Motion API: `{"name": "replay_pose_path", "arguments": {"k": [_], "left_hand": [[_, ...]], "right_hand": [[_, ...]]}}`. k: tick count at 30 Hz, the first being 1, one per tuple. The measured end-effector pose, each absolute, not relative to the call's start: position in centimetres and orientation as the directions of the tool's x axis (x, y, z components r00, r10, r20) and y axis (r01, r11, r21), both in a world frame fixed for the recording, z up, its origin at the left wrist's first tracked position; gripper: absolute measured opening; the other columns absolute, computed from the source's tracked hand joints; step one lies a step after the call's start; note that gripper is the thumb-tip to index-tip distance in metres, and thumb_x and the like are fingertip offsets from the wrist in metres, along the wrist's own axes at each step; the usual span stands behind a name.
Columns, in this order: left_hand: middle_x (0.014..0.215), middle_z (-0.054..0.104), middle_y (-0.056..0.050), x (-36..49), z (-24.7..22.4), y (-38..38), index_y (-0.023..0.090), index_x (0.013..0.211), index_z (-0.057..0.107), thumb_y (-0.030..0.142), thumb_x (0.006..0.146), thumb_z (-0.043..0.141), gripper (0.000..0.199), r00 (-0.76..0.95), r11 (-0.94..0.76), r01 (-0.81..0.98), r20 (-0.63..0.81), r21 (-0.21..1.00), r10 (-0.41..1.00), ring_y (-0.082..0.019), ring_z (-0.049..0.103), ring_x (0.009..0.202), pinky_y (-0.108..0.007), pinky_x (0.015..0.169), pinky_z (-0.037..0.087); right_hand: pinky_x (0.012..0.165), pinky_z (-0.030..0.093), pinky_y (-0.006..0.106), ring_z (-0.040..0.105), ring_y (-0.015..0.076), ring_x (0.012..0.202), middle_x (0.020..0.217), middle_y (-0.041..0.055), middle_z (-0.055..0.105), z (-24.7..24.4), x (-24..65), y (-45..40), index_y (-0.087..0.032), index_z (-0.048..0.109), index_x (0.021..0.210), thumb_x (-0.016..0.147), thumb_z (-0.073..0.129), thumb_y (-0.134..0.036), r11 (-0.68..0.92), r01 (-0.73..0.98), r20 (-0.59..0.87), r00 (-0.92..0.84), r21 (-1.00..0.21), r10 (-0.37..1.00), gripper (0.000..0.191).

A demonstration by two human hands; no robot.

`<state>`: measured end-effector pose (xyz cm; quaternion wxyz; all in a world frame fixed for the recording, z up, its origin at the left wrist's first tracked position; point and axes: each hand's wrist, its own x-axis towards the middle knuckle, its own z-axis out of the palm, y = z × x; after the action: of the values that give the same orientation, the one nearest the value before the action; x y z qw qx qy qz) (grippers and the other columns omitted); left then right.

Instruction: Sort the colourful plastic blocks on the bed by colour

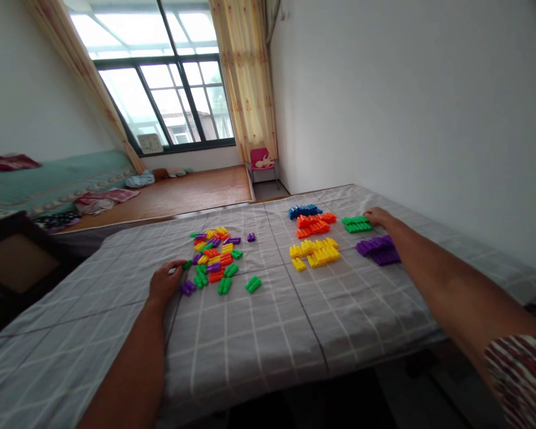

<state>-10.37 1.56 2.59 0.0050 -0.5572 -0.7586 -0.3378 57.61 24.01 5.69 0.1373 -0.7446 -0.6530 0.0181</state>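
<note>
My left hand (166,281) has its fingers closed in a pinch on a small green plastic piece (186,264), at the left edge of a mixed pile. That pile holds purple, orange, yellow and green pieces (230,271), each like two short tubes joined side by side. On the other side, my right hand (379,217) is closed at the right end of a row of green pieces (356,224), its fingertips on the end piece and partly hidden. Purple pieces (377,249) lie grouped just below, partly behind my right forearm.
Left of the green row are groups of blue pieces (304,211), orange pieces (315,225) and yellow pieces (316,252). All lie on a grey checked cloth (268,333). A white wall (406,107) rises at the right; a pink chair (261,159) stands beyond.
</note>
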Motion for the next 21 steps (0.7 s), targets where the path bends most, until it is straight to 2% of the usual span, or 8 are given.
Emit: {"name": "replay_pose_path", "arguments": {"k": [3,6,9,12,14,16,21], "left_hand": [[0.106,0.073,-0.004,-9.8,2.6,1.4,0.021,0.094,0.073,0.027,0.076,0.047,0.032,-0.362,0.146,0.865,0.394,0.481,0.845,-0.021,0.065,0.105,-0.032,0.095,0.049],[0.113,0.070,-0.008,-9.5,2.5,1.5,0.017,0.101,0.072,0.021,0.077,0.046,0.036,-0.414,0.216,0.868,0.411,0.447,0.812,-0.022,0.063,0.108,-0.033,0.096,0.048],[0.119,0.068,-0.007,-9.4,2.2,1.7,0.018,0.108,0.070,0.018,0.077,0.047,0.039,-0.399,0.210,0.880,0.425,0.426,0.813,-0.020,0.061,0.112,-0.033,0.100,0.044],[0.117,0.070,-0.005,-9.2,1.8,1.8,0.021,0.104,0.072,0.017,0.077,0.048,0.036,-0.316,0.139,0.908,0.431,0.394,0.845,-0.019,0.060,0.113,-0.032,0.103,0.041],[0.113,0.071,-0.004,-9.2,1.5,1.8,0.022,0.101,0.073,0.016,0.077,0.048,0.035,-0.278,0.100,0.914,0.429,0.392,0.859,-0.019,0.061,0.111,-0.031,0.102,0.042],[0.110,0.072,-0.003,-9.2,1.3,1.8,0.022,0.100,0.073,0.015,0.078,0.047,0.035,-0.265,0.078,0.910,0.426,0.406,0.865,-0.019,0.063,0.107,-0.031,0.100,0.044],[0.106,0.073,-0.003,-9.3,0.8,1.8,0.021,0.098,0.074,0.014,0.078,0.048,0.034,-0.274,0.056,0.891,0.435,0.451,0.858,-0.018,0.063,0.104,-0.031,0.098,0.045]], "right_hand": [[0.074,0.048,0.029,0.066,0.0219,0.090,0.104,0.0168,0.071,6.6,56.3,23.8,-0.012,0.073,0.100,0.085,0.052,-0.018,-0.091,0.975,0.189,0.130,-0.201,0.973,0.027],[0.084,0.047,0.032,0.064,0.0232,0.098,0.118,0.0172,0.066,8.2,51.8,23.7,-0.011,0.064,0.119,0.087,0.047,-0.018,0.035,0.981,0.331,0.030,-0.189,0.943,0.037],[0.095,0.042,0.034,0.061,0.0239,0.105,0.119,0.0156,0.065,9.7,43.6,22.3,-0.011,0.063,0.120,0.087,0.045,-0.014,0.329,0.930,0.388,-0.245,-0.167,0.889,0.038],[0.103,0.038,0.040,0.056,0.0258,0.112,0.119,0.0124,0.066,9.9,33.6,19.2,-0.015,0.063,0.122,0.087,0.048,-0.019,0.641,0.751,0.400,-0.544,-0.160,0.737,0.038],[0.103,0.037,0.044,0.055,0.0265,0.113,0.116,0.0106,0.066,9.4,27.0,16.9,-0.019,0.061,0.126,0.085,0.054,-0.022,0.791,0.597,0.369,-0.710,-0.134,0.599,0.042],[0.102,0.037,0.042,0.053,0.0262,0.113,0.121,0.0091,0.065,8.6,21.1,15.0,-0.022,0.061,0.126,0.084,0.058,-0.025,0.870,0.485,0.303,-0.819,-0.084,0.486,0.042],[0.097,0.041,0.034,0.051,0.0240,0.115,0.124,0.0070,0.064,7.2,10.9,13.3,-0.025,0.063,0.122,0.084,0.060,-0.023,0.913,0.406,0.236,-0.884,-0.037,0.402,0.039]]}}
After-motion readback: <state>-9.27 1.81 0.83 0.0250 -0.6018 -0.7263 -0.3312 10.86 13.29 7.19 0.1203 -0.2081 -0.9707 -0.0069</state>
